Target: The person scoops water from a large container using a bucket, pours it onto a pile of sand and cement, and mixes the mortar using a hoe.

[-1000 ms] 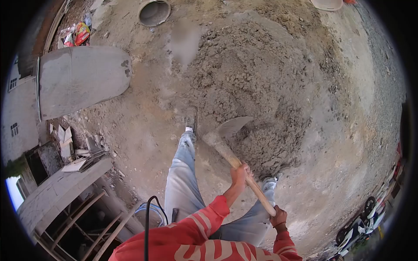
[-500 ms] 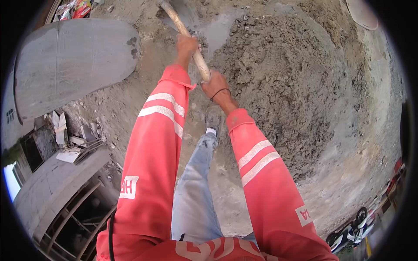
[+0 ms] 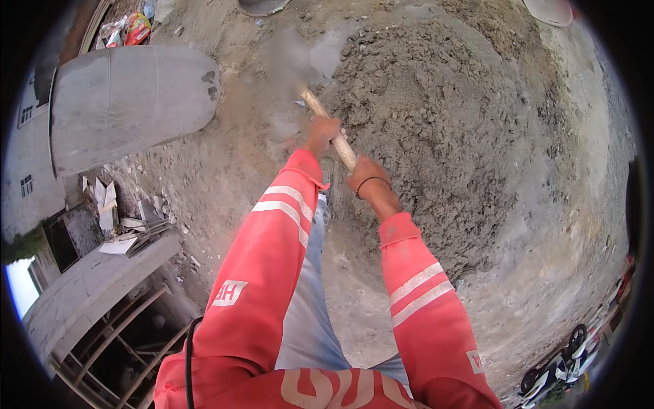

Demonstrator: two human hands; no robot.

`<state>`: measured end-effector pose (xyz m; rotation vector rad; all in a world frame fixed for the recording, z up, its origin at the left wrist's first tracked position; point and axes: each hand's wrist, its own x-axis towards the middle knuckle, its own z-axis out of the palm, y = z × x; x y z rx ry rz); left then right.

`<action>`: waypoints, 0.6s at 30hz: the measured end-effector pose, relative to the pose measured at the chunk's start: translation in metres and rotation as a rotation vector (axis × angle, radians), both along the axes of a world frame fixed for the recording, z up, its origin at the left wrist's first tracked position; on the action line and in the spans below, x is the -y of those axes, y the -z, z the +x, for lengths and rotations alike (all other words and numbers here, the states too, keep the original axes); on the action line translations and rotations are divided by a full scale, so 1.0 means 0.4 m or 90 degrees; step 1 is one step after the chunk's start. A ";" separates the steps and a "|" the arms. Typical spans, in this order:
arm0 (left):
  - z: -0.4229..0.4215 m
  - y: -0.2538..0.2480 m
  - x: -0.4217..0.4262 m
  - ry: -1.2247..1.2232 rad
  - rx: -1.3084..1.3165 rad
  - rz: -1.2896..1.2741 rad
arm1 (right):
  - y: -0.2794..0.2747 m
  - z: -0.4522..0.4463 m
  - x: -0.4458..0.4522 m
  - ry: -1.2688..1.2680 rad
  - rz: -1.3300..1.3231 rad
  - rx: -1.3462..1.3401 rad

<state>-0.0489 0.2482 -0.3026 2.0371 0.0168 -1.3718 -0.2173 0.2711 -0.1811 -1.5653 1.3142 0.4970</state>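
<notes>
My left hand (image 3: 323,131) is closed round the wooden handle of a shovel (image 3: 314,102), partway along it. Nearer my body, my right hand (image 3: 369,175), with a dark band at the wrist, grips the handle's end. The handle slopes up and left from my hands, and the grey blade at its far end is smeared by motion. Just right of the handle spreads a wide heap of wet grey mortar (image 3: 436,143), lumpy on top.
A grey curved slab (image 3: 136,102) lies to the left. Broken boards (image 3: 126,228) sit below it. Red and white bags (image 3: 136,28) rest at the upper left, a round container (image 3: 262,5) at the top. A motorbike (image 3: 555,368) stands at the lower right.
Both hands and the shovel have moved down and right in the view, closer to my body. The blade has swung back from the top edge. Both hands keep their hold.
</notes>
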 end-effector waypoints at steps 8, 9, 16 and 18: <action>-0.352 -0.001 -0.211 0.031 0.026 0.019 | -0.142 -0.497 -0.220 -0.049 -0.081 0.033; -0.388 -0.020 -0.226 -0.070 -0.021 -0.003 | -0.166 -0.571 -0.262 -0.061 -0.071 0.040; -0.809 -0.232 -0.441 -0.422 -0.345 -0.018 | -0.311 -1.098 -0.556 -0.068 -0.077 -0.051; -0.934 -0.266 -0.507 -0.414 -0.400 0.024 | -0.356 -1.204 -0.617 -0.050 -0.078 -0.112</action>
